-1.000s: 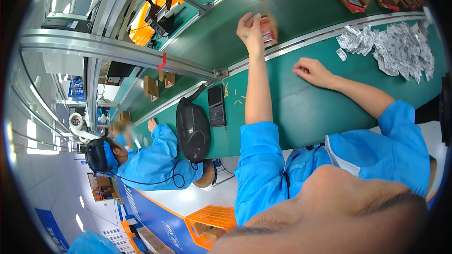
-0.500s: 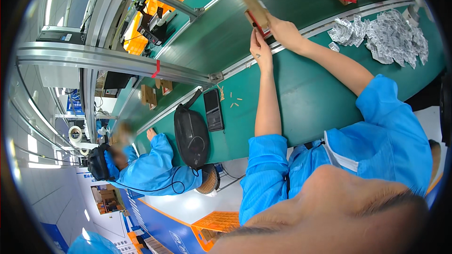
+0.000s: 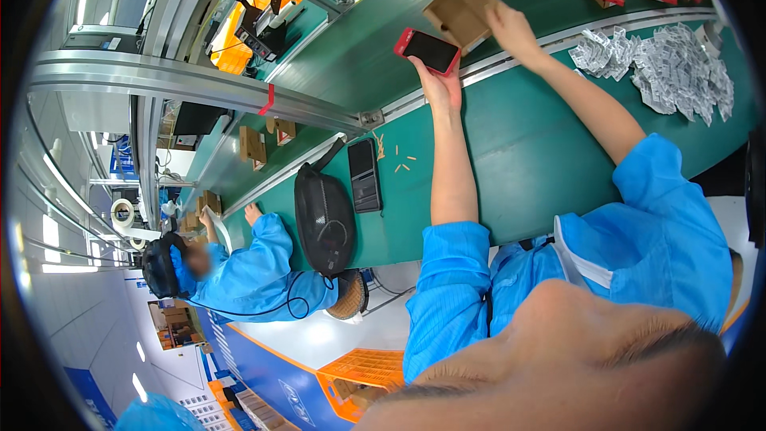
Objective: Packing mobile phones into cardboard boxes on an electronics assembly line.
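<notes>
Head view shows the left hand (image 3: 441, 84) with fingers closed around the lower edge of a red-cased phone (image 3: 427, 49), held above the edge of the green conveyor belt (image 3: 527, 136). Right hand (image 3: 511, 28) grips a brown cardboard box (image 3: 459, 9) just beside the phone, fingers pinching its side. A black phone (image 3: 365, 175) and black pouch (image 3: 323, 219) lie on the belt to the left; white packets (image 3: 670, 68) are heaped at right.
</notes>
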{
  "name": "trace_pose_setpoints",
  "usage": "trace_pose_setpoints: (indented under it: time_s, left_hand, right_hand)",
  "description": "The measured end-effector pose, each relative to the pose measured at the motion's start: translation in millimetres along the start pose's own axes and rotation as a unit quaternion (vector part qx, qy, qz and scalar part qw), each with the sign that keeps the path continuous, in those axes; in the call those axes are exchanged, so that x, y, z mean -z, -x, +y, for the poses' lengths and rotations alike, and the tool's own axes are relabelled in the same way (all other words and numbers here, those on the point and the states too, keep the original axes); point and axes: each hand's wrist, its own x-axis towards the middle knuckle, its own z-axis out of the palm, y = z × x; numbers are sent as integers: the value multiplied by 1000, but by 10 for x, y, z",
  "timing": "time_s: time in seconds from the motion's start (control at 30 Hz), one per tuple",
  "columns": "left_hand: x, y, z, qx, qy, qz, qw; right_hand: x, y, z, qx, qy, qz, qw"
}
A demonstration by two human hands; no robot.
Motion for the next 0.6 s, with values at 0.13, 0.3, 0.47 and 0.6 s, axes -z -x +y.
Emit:
trace_pose_setpoints:
  time_s: [0.13,0.3,0.47,0.6]
  left_hand:
    - [-129,-20,-319,60,63,-43,995]
    - [3,-14,-86,32,52,-3,998]
    - [-218,56,-147,-1,-91,44,995]
    - [-279,106,-147,-39,-167,93,981]
  right_hand:
    - [355,-112,1105,-155,-115,-10,981]
    - [448,316,406,-75,-56,-232,968]
    - [342,490,73,163,-33,-125,978]
    - [179,487,-86,224,21,-88,970]
